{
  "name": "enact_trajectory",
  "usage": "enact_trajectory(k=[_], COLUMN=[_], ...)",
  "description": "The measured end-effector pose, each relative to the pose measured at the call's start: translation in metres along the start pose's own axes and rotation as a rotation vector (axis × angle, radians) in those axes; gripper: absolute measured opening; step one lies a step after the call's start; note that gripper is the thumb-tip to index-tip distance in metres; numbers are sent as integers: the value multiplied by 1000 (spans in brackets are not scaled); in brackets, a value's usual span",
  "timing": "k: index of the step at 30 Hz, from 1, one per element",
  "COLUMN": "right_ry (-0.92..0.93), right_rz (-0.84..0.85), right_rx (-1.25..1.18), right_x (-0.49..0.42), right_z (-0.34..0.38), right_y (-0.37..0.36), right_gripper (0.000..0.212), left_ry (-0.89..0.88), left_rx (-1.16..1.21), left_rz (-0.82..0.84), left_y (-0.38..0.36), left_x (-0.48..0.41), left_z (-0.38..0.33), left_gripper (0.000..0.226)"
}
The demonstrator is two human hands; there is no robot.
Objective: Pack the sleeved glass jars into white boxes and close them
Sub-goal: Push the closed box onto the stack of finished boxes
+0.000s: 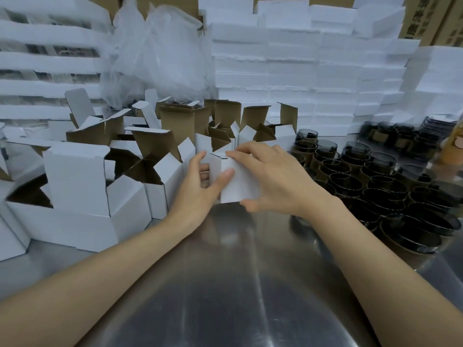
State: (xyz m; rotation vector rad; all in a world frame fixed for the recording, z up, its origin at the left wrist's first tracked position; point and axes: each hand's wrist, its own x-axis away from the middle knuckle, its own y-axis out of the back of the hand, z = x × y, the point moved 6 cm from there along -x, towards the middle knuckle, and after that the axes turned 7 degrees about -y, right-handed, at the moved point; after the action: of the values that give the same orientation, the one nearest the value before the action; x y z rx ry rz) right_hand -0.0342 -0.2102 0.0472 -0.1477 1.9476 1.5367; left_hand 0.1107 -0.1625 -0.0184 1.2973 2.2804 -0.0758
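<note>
Hands both grip one white box (239,187) low over the steel table (225,284): right hand (273,176) curled over its top and right side, left hand (198,194) with thumb on the front face and fingers behind, probably steadying it for lid tucking. Contents hidden. Open boxes (82,186) wait at left, sleeved glass jars (375,186) at right, closed boxes (300,71) stacked behind.

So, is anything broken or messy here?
Nothing looks broken or spilled. The open boxes on the left are a jumble, leaning every way with flaps up, while the jars on the right stand in tidy rows. A crumpled plastic bag slumps behind the boxes.
</note>
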Motion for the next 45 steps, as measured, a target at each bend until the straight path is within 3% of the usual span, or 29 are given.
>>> enact_trajectory(k=[3,6,8,10,14,16,19,22,25,30,35,39,45], right_ry=[-147,-413,-533,-544,-298,-272,-300,-378,-513,-713,-505,-386,-453], right_rz=[-154,-414,-476,-442,-118,-47,-42,-41,-55,-214,-10,58,34], right_rx=[-46,-116,-49,70,337,395,433,388,201,-93,35,168,130], right_x=[-1,-12,-34,-65,-120,-132,-142,-149,-157,-149,-141,-145,-147], right_z=[-22,-69,-104,-135,-177,-200,-231,-260,-288,-323,-302,-282,-279], right_y=[27,65,77,78,43,27,7,-6,-8,-8,-40,-67,-82], right_gripper=[90,87,86,86,83,81,80,79,82,81,85,72,62], left_ry=[36,54,18,-8,-44,-44,-43,-48,-48,-64,-95,-129,-229], left_rx=[43,-230,-355,-417,-458,-466,-481,-495,-491,-499,-488,-488,-514], left_rz=[-5,179,198,204,229,240,258,248,247,265,247,216,175], left_y=[0,-11,-14,-16,-19,-19,-22,-22,-22,-24,-24,-23,-21], left_x=[-2,2,2,1,3,4,5,2,0,-3,-3,-3,-2], left_z=[6,10,12,9,7,8,8,7,8,5,1,2,3], left_gripper=[85,89,82,80,79,77,60,60,43,37,35,38,42])
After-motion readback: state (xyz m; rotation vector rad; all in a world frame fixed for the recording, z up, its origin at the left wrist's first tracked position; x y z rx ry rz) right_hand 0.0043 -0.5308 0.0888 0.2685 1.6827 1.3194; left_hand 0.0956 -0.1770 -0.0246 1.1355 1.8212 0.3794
